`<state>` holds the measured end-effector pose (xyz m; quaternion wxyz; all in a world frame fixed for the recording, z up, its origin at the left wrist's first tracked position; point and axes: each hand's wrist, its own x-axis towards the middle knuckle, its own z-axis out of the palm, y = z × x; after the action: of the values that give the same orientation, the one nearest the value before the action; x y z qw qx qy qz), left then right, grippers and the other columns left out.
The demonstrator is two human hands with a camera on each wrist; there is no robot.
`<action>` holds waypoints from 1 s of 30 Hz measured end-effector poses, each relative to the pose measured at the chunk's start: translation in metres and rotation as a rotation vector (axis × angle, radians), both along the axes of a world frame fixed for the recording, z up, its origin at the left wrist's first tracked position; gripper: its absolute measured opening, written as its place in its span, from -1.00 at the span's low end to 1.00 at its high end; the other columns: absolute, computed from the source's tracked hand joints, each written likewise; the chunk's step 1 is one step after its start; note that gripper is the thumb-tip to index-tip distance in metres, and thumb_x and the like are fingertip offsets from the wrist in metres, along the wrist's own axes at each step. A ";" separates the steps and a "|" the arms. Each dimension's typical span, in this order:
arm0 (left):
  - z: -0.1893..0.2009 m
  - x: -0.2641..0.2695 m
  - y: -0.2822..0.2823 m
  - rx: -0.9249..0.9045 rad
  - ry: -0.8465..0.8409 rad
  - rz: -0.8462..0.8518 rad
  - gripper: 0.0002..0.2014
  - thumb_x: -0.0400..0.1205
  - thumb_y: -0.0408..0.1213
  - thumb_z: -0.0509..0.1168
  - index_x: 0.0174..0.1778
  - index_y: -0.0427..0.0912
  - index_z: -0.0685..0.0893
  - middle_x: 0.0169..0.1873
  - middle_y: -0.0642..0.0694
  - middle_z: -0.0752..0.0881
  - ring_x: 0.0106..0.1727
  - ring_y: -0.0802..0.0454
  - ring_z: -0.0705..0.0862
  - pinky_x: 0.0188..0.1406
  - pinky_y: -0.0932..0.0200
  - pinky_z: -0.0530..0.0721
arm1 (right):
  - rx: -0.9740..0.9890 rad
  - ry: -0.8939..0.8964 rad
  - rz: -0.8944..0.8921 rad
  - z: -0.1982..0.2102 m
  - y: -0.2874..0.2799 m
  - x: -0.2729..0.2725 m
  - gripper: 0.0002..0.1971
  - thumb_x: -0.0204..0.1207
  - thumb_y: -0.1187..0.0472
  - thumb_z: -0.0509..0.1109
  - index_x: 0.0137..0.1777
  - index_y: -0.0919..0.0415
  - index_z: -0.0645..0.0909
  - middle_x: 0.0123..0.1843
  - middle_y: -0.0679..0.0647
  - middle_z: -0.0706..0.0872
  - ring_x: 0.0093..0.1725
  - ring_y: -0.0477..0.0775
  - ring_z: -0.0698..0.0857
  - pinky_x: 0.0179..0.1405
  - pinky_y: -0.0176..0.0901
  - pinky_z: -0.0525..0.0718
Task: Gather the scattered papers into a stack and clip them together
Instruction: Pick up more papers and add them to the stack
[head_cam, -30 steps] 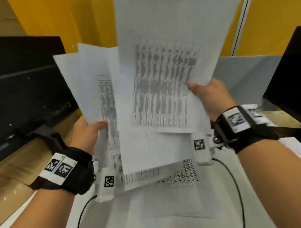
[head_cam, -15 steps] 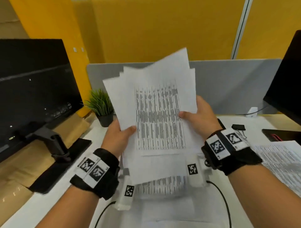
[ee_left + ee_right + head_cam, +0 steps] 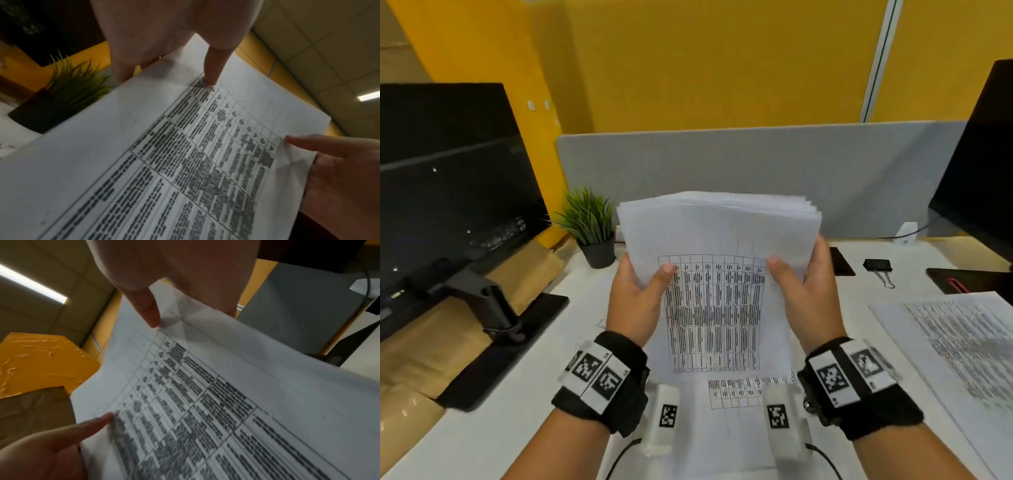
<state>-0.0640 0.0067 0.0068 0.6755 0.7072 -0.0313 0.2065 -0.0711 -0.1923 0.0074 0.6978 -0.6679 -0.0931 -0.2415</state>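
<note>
I hold a stack of white printed papers (image 3: 717, 274) upright over the white desk (image 3: 517, 394), its top sheet carrying a table of dark text. My left hand (image 3: 635, 298) grips the stack's left edge, thumb on the front. My right hand (image 3: 803, 291) grips the right edge the same way. In the left wrist view the top sheet (image 3: 185, 154) fills the frame, with my left hand (image 3: 174, 40) above it. In the right wrist view my right hand (image 3: 174, 275) pinches the sheet (image 3: 226, 394). A black binder clip (image 3: 878, 266) lies on the desk at the back right.
More printed sheets (image 3: 962, 349) lie on the desk at the right, and one (image 3: 739, 418) lies under the stack. A small potted plant (image 3: 590, 226) stands behind my left hand. Dark monitors stand at the left (image 3: 448, 192) and right (image 3: 983, 164). A grey divider (image 3: 756, 161) closes the back.
The fanned, raised sheets have been brought down and squared into one neater stack between both hands. The view has tilted down toward the desk.
</note>
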 end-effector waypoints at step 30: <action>0.051 -0.014 0.017 0.355 -0.139 0.184 -0.84 0.52 -0.24 0.43 -0.13 0.14 0.63 -0.19 0.17 0.72 -0.07 0.08 0.71 0.08 -0.11 0.68 | -0.697 -0.349 -0.456 0.044 0.011 -0.009 -0.68 0.51 0.28 0.29 0.26 0.11 0.49 0.08 -0.09 0.51 0.09 -0.01 0.54 0.12 -0.03 0.44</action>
<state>-0.0776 0.0239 0.0575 0.5146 0.7991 -0.0490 0.3070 -0.0799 -0.1812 0.0513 0.3341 -0.8157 -0.1359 -0.4523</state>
